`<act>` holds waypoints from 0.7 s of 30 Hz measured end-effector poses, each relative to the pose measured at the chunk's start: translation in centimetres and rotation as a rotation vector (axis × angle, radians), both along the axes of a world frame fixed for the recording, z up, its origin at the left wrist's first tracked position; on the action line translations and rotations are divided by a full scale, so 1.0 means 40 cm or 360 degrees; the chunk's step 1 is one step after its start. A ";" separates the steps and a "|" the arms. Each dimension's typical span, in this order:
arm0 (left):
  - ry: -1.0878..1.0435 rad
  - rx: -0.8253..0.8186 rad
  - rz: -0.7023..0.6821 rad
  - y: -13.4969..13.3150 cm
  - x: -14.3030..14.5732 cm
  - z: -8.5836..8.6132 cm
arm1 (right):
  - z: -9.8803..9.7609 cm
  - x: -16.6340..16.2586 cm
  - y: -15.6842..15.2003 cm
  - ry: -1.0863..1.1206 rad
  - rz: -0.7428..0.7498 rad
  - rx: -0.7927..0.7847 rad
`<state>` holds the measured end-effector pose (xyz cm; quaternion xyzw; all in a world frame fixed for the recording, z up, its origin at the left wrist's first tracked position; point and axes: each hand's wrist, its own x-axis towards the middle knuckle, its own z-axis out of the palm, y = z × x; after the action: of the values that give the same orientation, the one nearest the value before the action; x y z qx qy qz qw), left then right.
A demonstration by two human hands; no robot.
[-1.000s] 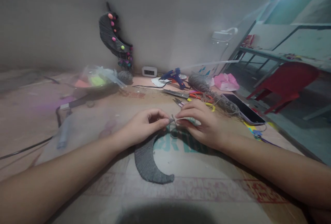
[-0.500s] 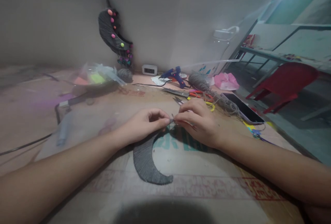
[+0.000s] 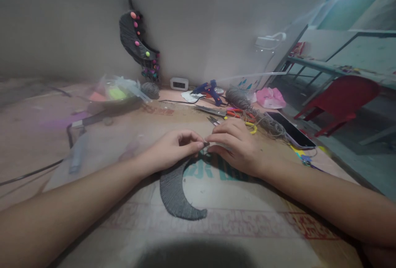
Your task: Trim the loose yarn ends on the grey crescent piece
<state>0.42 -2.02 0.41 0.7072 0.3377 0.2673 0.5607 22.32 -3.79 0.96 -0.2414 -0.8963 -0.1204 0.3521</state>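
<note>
Two bare hands of ours meet at the far tip of the grey yarn-wrapped crescent [image 3: 173, 193], which lies on the work surface [image 3: 247, 249] with its near tip and hollow turned to the right. Our left hand [image 3: 173, 149] is closed in a pinch, thumb and forefinger holding that far tip of the crescent. Our right hand [image 3: 236, 147] is just right of the same tip, its fingers curled, thumb and forefinger slightly parted; we cannot tell whether it has hold of anything there. Beyond the crescent and to its right we see orange-handled scissors [image 3: 230, 114], a yellow-handled pair [image 3: 254, 128] and, farther off, a blue glue gun [image 3: 210, 90]. Well to the right of the crescent lie loose grey yarn [image 3: 274, 126] and a dark-screened phone [image 3: 292, 131]. Nearly straight beyond the crescent stands a small white-framed display [image 3: 179, 84], and, farther up and to the left of the crescent, we see a second crescent [image 3: 128, 34], dotted with small coloured balls, against the wall [image 3: 201, 20]
</note>
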 end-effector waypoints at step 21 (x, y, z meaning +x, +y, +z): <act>0.0100 0.0028 0.0047 0.006 -0.004 -0.015 | 0.006 0.049 0.106 -0.0564 -0.0830 -0.0529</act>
<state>0.25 -1.80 -0.20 0.7150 0.3632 0.2563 0.5396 24.30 0.45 1.20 -0.4915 -0.8589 -0.0989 0.1044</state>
